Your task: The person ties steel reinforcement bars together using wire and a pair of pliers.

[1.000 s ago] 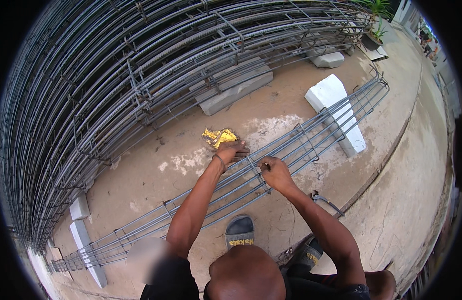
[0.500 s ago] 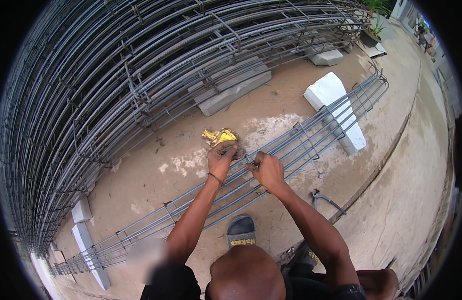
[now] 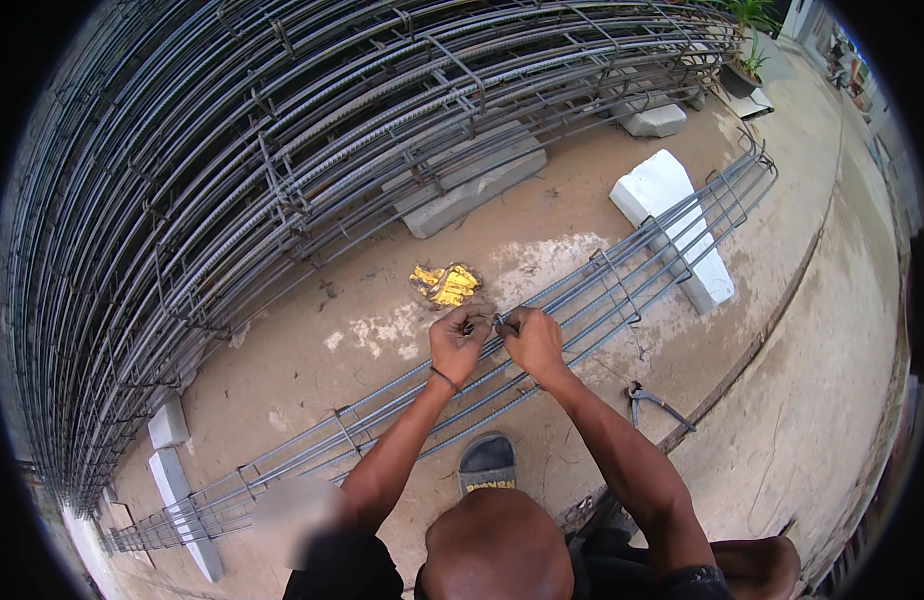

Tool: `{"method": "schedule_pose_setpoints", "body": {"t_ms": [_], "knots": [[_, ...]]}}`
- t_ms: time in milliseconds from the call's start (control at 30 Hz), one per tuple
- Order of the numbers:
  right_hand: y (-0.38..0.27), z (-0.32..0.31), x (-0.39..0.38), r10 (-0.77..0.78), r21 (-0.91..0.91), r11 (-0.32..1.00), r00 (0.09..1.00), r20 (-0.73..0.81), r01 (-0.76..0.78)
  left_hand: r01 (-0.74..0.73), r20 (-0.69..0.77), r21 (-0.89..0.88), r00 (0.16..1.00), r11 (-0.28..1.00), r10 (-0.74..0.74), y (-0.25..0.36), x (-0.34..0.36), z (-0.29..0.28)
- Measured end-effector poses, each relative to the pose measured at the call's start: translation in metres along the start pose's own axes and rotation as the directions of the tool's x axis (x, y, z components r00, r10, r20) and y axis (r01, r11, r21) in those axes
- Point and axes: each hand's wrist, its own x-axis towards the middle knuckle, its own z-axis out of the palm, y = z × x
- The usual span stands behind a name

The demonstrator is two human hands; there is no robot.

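Note:
My left hand (image 3: 458, 340) is closed in a pinch above the far side of a long, narrow rebar cage (image 3: 612, 290). Right beside it my right hand (image 3: 532, 341) is also closed, thumb and fingertips pressed together. Something small and dark shows between the two sets of fingertips, too small to name. Both hands are over the cage's long ribbed bars, partly hiding them. A crumpled yellow piece, perhaps a glove or wrapper (image 3: 447, 285), lies on the ground just beyond my left hand.
A white block (image 3: 672, 190) props the cage's right end; a narrow pale block (image 3: 185, 515) lies under its left end. Pincers (image 3: 654, 405) rest to the right. A large rebar stack (image 3: 282, 150) fills the far left, on concrete blocks (image 3: 472, 185). My sandalled foot (image 3: 487, 462) is near the cage.
My left hand has moved right and slightly nearer, close against my right hand. My right hand stays at nearly the same spot on the cage. The view has shifted slightly.

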Motion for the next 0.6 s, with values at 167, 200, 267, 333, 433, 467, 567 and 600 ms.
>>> {"method": "schedule_pose_setpoints", "body": {"t_ms": [167, 200, 267, 333, 433, 467, 567, 600], "knots": [[0.007, 0.011, 0.033, 0.209, 0.192, 0.954, 0.969, 0.132, -0.232, -0.555, 0.356, 0.52, 0.831, 0.649, 0.426, 0.001, -0.025, -0.02], [0.007, 0.012, 0.036, 0.224, 0.154, 0.956, 0.962, 0.156, -0.248, -0.553, 0.355, 0.524, 0.833, 0.647, 0.425, -0.002, -0.025, -0.021], [0.013, 0.013, 0.039, 0.24, 0.113, 0.958, 0.954, 0.18, -0.263, -0.596, 0.45, 0.604, 0.803, 0.529, 0.392, -0.005, -0.027, -0.015], [0.024, 0.014, 0.042, 0.18, 0.157, 0.965, 0.968, 0.177, -0.209, -0.631, 0.488, 0.639, 0.775, 0.44, 0.402, -0.004, -0.027, -0.007], [0.002, 0.007, 0.039, 0.146, 0.024, 0.988, 0.968, 0.203, -0.154, -0.579, 0.472, 0.714, 0.813, 0.393, 0.34, -0.001, -0.027, -0.015], [0.002, 0.005, 0.039, 0.145, 0.027, 0.988, 0.969, 0.2, -0.154, -0.5, 0.415, 0.741, 0.866, 0.449, 0.281, 0.001, -0.026, -0.016], [0.003, 0.0, 0.04, 0.114, 0.0, 0.993, 0.968, 0.226, -0.117, -0.22, 0.235, 0.708, 0.969, 0.671, 0.071, 0.002, -0.011, -0.014], [0.004, -0.001, 0.04, 0.098, -0.018, 0.995, 0.968, 0.23, -0.096, -0.225, 0.239, 0.705, 0.968, 0.672, 0.073, 0.005, -0.006, -0.011]]}}
